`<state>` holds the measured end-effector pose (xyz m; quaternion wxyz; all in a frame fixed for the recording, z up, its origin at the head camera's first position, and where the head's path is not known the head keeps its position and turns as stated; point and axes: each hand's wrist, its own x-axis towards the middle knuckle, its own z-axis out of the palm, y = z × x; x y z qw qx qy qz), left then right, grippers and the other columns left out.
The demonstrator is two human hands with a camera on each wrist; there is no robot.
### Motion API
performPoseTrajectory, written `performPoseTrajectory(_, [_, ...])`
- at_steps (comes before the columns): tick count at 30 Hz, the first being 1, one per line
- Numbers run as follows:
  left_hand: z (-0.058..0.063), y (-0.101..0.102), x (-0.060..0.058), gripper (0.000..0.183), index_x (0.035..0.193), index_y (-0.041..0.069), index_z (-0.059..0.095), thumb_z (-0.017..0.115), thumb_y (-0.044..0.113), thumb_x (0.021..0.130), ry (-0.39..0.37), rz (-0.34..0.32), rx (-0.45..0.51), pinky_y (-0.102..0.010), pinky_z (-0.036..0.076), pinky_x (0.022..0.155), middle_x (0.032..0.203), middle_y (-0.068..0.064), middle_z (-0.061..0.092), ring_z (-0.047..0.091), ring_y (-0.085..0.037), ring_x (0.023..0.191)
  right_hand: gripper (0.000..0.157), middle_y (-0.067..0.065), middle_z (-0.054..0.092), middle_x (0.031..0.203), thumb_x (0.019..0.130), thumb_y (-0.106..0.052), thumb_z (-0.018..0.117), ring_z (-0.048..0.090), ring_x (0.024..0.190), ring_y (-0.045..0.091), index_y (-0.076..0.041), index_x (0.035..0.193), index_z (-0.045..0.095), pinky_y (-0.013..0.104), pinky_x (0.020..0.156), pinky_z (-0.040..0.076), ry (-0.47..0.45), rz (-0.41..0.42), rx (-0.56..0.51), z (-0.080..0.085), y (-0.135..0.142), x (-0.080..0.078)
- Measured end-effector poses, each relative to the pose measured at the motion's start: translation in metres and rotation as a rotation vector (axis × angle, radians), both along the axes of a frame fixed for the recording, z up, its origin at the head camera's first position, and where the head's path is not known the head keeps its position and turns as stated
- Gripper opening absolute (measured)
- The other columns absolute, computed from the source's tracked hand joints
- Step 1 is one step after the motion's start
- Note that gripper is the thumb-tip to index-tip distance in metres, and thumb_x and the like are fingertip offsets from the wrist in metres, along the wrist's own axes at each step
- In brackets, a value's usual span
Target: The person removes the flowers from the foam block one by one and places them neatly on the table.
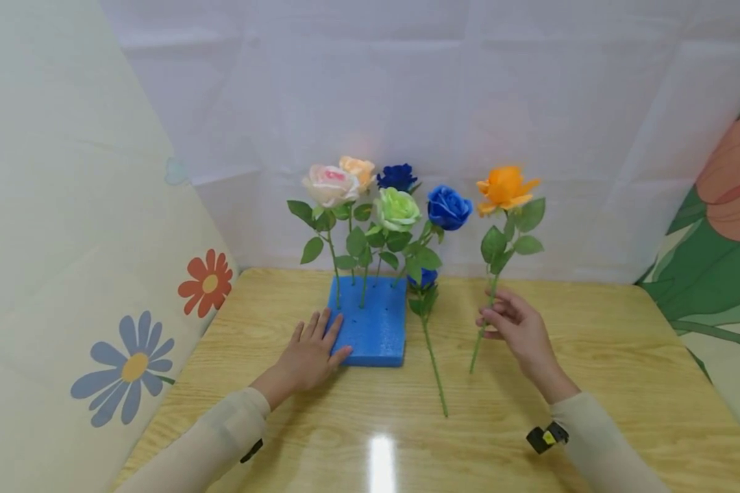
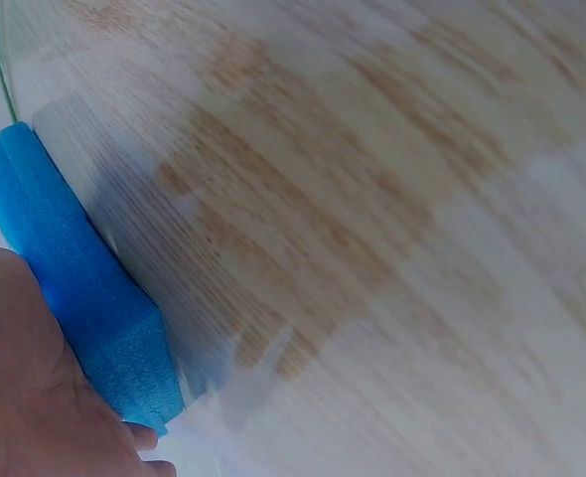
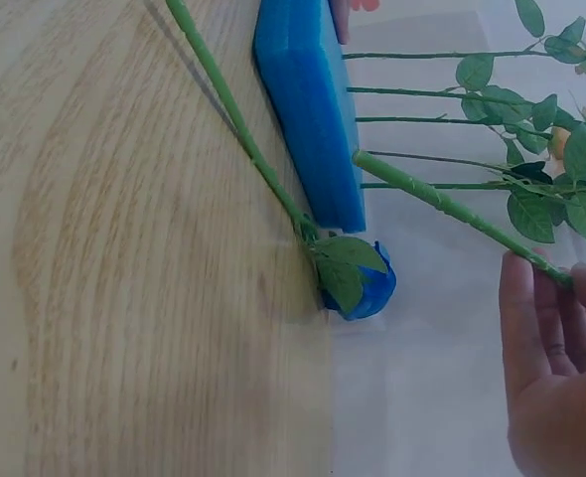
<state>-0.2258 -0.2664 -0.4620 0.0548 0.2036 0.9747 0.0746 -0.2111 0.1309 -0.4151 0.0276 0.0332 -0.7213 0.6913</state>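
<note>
A blue foam block (image 1: 370, 342) lies on the table with several artificial roses upright in it: a pink-white rose (image 1: 331, 185), a peach rose (image 1: 359, 168), a green rose (image 1: 397, 209), a dark blue rose (image 1: 397, 177) and a blue rose (image 1: 449, 207). My left hand (image 1: 311, 356) rests on the block's left edge, fingers spread; in the left wrist view it overlaps the foam (image 2: 74, 248). Between thumb and fingers my right hand (image 1: 521, 332) pinches the green stem (image 3: 452, 209) of an orange rose (image 1: 507, 188), bloom up, its lower end slanting toward the block.
Another blue rose (image 1: 423, 277) lies on the wooden table (image 1: 604, 356) just right of the block, its stem pointing toward me. A white cloth (image 1: 530, 82) hangs behind the table. Flower-printed panels (image 1: 49, 239) stand at both sides.
</note>
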Motion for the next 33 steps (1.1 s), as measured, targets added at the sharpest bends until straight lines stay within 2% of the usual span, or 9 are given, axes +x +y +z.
performPoseTrajectory(10, [0.002, 0.000, 0.001, 0.076, 0.161, 0.004, 0.020, 0.031, 0.056, 0.108, 0.004, 0.001, -0.016, -0.067, 0.013, 0.119, 0.167, -0.025, 0.009, 0.011, -0.047, 0.153, 0.049, -0.002, 0.066, 0.098, 0.099, -0.006, 0.064, 0.072, 0.088, 0.010, 0.002, 0.144, 0.048, 0.032, 0.078, 0.061, -0.087, 0.022, 0.016, -0.007, 0.005, 0.002])
performPoseTrajectory(16, [0.000, 0.000, 0.000, 0.076, 0.161, 0.003, 0.021, 0.031, 0.056, 0.108, 0.011, -0.004, -0.012, -0.068, 0.014, 0.118, 0.167, -0.026, 0.010, 0.013, -0.048, 0.152, 0.049, 0.002, 0.066, 0.101, 0.099, -0.008, 0.065, 0.071, 0.089, 0.011, 0.001, 0.145, 0.048, 0.034, 0.079, 0.061, -0.130, 0.051, 0.031, -0.012, 0.007, 0.005])
performPoseTrajectory(26, [0.000, 0.000, -0.001, 0.076, 0.161, 0.003, 0.022, 0.030, 0.057, 0.107, 0.014, -0.014, -0.014, -0.068, 0.015, 0.118, 0.167, -0.026, 0.011, 0.014, -0.049, 0.152, 0.053, 0.015, 0.066, 0.110, 0.100, -0.011, 0.064, 0.070, 0.088, 0.012, 0.004, 0.147, 0.044, 0.034, 0.078, 0.061, -0.156, 0.089, 0.060, -0.022, 0.009, 0.009])
performPoseTrajectory(33, [-0.006, -0.002, -0.002, 0.079, 0.162, 0.005, 0.021, 0.025, 0.062, 0.106, 0.018, -0.009, 0.002, -0.067, 0.013, 0.119, 0.167, -0.025, 0.010, 0.013, -0.048, 0.152, 0.051, 0.010, 0.067, 0.105, 0.099, -0.006, 0.063, 0.069, 0.087, 0.013, 0.004, 0.145, 0.044, 0.035, 0.077, 0.061, -0.175, 0.095, 0.070, -0.027, 0.009, 0.010])
